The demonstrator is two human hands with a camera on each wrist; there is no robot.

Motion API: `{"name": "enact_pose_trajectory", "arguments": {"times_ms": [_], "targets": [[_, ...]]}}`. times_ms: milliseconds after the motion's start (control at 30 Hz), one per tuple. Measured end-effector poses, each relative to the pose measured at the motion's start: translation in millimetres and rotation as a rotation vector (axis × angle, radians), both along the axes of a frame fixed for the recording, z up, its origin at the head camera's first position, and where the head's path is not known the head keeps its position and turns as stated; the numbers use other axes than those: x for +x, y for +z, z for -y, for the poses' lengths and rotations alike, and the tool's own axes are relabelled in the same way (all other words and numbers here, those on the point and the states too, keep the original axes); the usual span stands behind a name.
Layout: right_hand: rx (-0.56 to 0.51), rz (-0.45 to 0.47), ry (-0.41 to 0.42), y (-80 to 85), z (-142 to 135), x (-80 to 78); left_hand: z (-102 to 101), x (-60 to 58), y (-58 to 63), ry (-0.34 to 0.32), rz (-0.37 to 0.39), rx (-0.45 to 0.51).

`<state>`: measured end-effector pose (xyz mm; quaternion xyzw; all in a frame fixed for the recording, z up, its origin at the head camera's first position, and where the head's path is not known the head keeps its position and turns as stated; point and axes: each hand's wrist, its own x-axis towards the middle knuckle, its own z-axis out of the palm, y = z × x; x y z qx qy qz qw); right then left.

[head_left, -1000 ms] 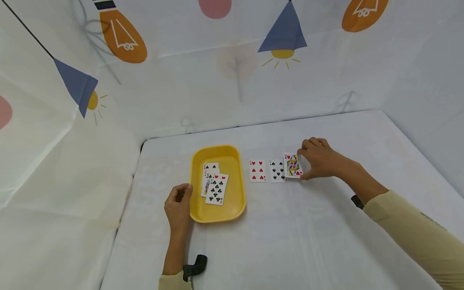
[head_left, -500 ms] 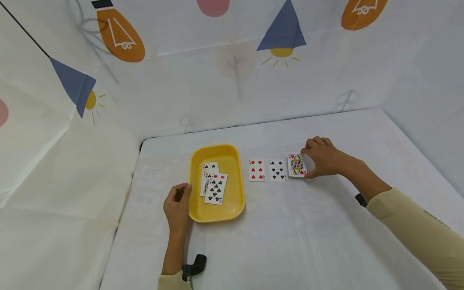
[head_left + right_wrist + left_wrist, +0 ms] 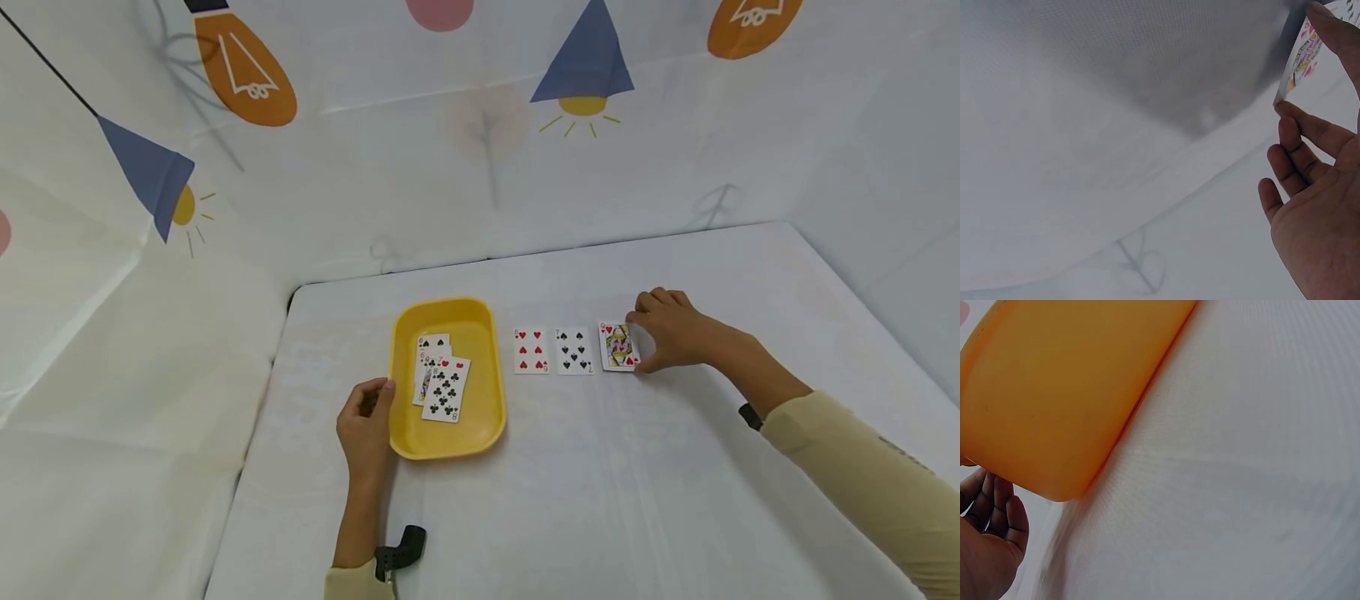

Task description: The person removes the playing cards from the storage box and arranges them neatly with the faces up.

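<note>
The stack of cards (image 3: 618,346), topped by a red face card of hearts, lies right of centre in the head view, immediately left of the right hand (image 3: 670,332). Its long axis runs roughly up and down the frame, so its right edge faces that hand. The right hand is partly open: thumb and forefinger span this edge and grip the stack near its upper and lower right corners, the remaining fingers loosely bent. To the stack's left, in line and just beside it, is the seven of spades (image 3: 574,352); the six of hearts (image 3: 531,350) is beyond. The right hand is plainly the nearer. The left hand (image 3: 366,425), well apart at lower left of centre, holds the left rim of the yellow tray (image 3: 442,446), fingers curled; its exact thumb contact cannot be confirmed.
</note>
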<state>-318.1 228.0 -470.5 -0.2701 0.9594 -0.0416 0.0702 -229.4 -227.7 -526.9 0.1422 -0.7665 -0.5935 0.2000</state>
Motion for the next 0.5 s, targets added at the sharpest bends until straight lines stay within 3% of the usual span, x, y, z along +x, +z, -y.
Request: {"name": "enact_pose_trajectory", "arguments": {"times_ms": [500], "targets": [[-0.014, 0.023, 0.005, -3.9, 4.9, 0.7, -1.3, -0.4, 1.4, 0.01, 0.016, -0.014]]}}
